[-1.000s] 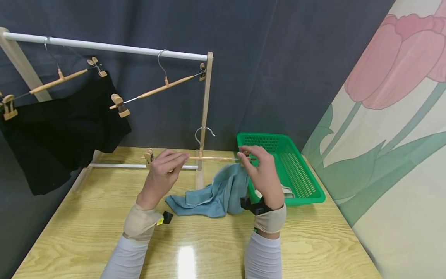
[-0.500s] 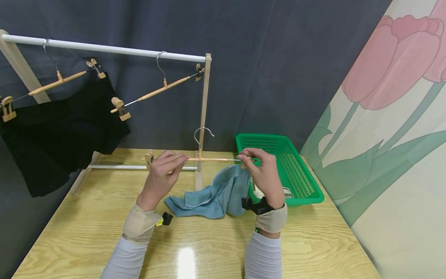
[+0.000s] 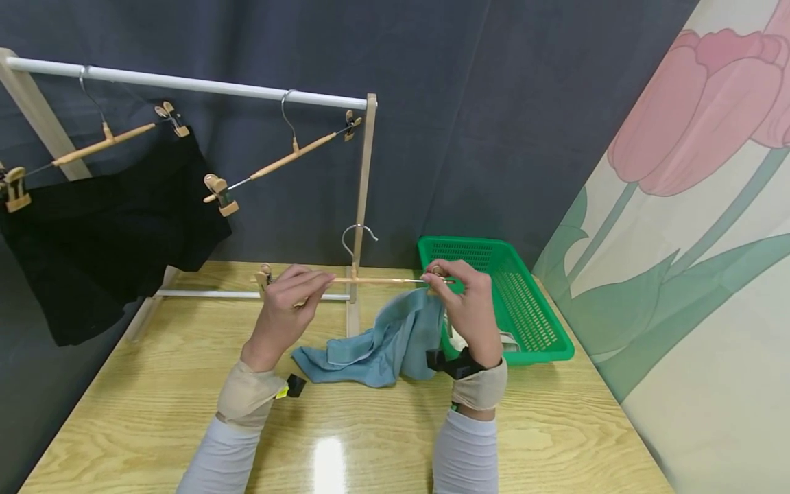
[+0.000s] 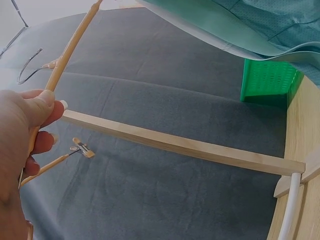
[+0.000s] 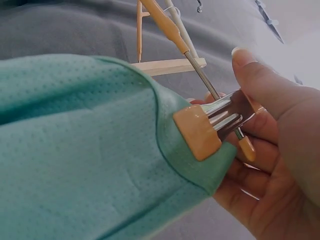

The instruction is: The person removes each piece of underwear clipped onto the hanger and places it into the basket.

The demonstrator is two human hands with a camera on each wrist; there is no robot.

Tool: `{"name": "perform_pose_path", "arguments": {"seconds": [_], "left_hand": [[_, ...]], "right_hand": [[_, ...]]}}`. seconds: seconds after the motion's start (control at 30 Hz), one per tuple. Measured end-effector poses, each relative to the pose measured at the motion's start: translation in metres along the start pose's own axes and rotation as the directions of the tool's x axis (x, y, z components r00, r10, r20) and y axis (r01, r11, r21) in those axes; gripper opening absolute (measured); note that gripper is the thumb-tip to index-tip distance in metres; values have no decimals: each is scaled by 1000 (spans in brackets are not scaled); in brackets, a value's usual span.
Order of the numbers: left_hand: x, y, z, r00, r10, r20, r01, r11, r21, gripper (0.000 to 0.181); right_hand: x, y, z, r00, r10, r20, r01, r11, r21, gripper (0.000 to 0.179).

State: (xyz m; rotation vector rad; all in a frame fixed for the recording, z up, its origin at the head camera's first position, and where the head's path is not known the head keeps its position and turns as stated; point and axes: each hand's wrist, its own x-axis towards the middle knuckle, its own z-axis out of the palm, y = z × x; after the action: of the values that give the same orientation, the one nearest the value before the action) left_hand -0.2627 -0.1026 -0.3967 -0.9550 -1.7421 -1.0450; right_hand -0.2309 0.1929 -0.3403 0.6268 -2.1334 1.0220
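I hold a wooden clip hanger (image 3: 376,280) level above the table, its wire hook up. My left hand (image 3: 308,285) pinches the bar near its left clip; in the left wrist view the thumb and fingers of that hand (image 4: 30,125) close round the bar (image 4: 70,47). My right hand (image 3: 447,285) grips the right clip. In the right wrist view that clip (image 5: 200,130) is clamped on a corner of the teal cloth (image 5: 85,150), with the right hand (image 5: 270,150) round it. The rest of the cloth (image 3: 370,346) trails onto the table.
A green plastic basket (image 3: 524,302) sits at the right behind my right hand. The wooden rack (image 3: 364,206) with a white rail (image 3: 185,82) carries an empty clip hanger (image 3: 284,156) and a black garment (image 3: 105,233). A wall with a tulip picture (image 3: 691,206) closes the right.
Both hands have stayed almost in place with the hanger. The empty hanger on the rail has swung slightly.
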Motion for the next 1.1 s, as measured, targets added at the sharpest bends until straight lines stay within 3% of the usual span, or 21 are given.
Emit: {"name": "perform_pose_path", "arguments": {"seconds": [0.73, 0.83, 1.1], "left_hand": [[0, 0, -3, 1000, -19, 11, 19, 1000, 23, 26], [0, 0, -3, 1000, -19, 7, 19, 1000, 21, 17], [1, 0, -3, 999, -28, 17, 28, 999, 28, 16]], "right_hand": [[0, 9, 4, 998, -62, -19, 63, 998, 20, 11], [0, 8, 4, 999, -40, -11, 40, 999, 12, 11], [1, 5, 6, 998, 53, 32, -53, 999, 12, 14]]}}
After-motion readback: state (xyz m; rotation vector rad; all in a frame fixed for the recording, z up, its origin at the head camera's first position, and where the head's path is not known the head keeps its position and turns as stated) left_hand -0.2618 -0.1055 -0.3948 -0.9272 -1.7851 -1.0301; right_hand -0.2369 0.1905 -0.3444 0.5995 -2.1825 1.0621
